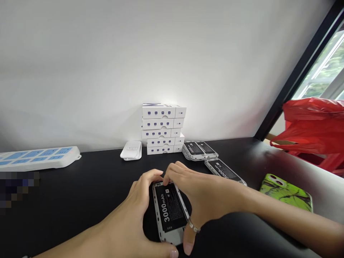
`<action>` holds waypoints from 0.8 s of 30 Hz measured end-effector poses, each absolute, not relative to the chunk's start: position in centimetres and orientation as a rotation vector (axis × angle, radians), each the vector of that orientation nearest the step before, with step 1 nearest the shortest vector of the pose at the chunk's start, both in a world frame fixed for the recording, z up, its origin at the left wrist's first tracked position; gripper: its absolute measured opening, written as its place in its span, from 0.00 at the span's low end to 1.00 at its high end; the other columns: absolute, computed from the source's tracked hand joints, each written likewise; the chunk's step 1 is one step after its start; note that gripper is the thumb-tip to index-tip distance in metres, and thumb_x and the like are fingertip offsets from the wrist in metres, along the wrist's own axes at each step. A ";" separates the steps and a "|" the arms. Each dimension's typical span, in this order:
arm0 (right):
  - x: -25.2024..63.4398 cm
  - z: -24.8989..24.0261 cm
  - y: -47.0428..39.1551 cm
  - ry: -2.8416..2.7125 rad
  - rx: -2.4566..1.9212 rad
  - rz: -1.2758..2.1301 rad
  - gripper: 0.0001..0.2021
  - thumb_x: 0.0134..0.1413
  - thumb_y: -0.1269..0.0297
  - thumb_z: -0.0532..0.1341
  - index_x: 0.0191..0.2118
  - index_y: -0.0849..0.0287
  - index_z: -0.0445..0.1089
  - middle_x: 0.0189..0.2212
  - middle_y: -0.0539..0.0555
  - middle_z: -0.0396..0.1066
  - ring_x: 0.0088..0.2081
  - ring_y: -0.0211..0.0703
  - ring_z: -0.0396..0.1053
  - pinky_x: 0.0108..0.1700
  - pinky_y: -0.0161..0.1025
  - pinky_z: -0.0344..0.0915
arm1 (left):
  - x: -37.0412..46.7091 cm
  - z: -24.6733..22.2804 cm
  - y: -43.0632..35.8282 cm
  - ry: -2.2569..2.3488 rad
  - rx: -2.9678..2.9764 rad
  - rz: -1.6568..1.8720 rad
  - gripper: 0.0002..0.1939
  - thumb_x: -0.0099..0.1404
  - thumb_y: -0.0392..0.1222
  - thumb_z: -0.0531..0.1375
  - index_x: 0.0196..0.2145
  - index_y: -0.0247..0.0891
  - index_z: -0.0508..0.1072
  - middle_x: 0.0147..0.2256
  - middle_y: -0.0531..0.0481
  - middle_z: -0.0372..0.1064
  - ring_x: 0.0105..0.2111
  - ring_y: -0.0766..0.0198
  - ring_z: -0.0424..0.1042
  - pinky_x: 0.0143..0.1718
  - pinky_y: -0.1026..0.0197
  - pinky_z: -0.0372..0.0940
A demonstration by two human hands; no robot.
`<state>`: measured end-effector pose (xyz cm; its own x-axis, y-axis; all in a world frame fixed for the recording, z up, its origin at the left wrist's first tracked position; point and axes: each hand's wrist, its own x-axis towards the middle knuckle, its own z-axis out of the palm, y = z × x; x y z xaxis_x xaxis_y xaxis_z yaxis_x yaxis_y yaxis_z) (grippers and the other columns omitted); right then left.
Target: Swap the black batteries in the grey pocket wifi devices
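An open white device [172,234] lies on the black table, with a black battery [172,208] marked 3000mAh seated in its frame. My left hand [134,215] curves around its left side, fingers at the far left corner and thumb at the near edge. From the right, my right hand [200,193] arches over the device, its fingertips at the far end of the battery and its ringed thumb by the near right corner. Both hands are closed around the device's ends.
White boxes [161,133] are stacked by the wall, beside thin white covers [131,149]. More battery-fitted devices [195,151] lie right of them. A power strip [40,158] is at left; a green phone case [286,193] and red bag [311,125] are at right.
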<state>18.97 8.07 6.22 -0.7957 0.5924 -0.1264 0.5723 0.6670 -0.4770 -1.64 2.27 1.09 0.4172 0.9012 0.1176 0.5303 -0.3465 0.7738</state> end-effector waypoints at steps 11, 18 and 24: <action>17.8 7.9 7.9 -2.748 -1.171 0.899 0.34 0.26 0.63 0.76 0.33 0.55 0.50 0.34 0.47 0.59 0.32 0.38 0.61 0.27 0.33 0.58 | -1.4 1.3 2.3 1.274 1.927 0.751 0.52 0.41 0.42 0.73 0.56 0.52 0.46 0.55 0.44 0.56 0.53 0.41 0.63 0.53 0.33 0.62; 20.5 9.2 11.8 -2.317 -0.965 1.489 0.13 0.52 0.64 0.66 0.39 0.55 0.60 0.27 0.44 0.67 0.26 0.33 0.65 0.32 0.34 0.65 | -1.6 1.2 2.8 1.341 1.881 0.742 0.53 0.44 0.45 0.73 0.58 0.55 0.41 0.58 0.44 0.52 0.59 0.40 0.54 0.58 0.30 0.52; 21.5 7.2 14.7 -2.427 -1.296 1.012 0.08 0.56 0.67 0.58 0.36 0.62 0.75 0.35 0.53 0.71 0.22 0.31 0.62 0.32 0.37 0.63 | -1.7 1.1 3.4 1.381 1.899 0.778 0.48 0.47 0.46 0.71 0.57 0.55 0.45 0.60 0.46 0.53 0.61 0.44 0.52 0.61 0.34 0.48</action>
<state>21.49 14.66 7.16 -0.5914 0.7959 -0.1293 0.6518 0.3775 -0.6578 -1.73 3.38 1.12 0.2670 0.9599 0.0850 0.5703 -0.2285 0.7890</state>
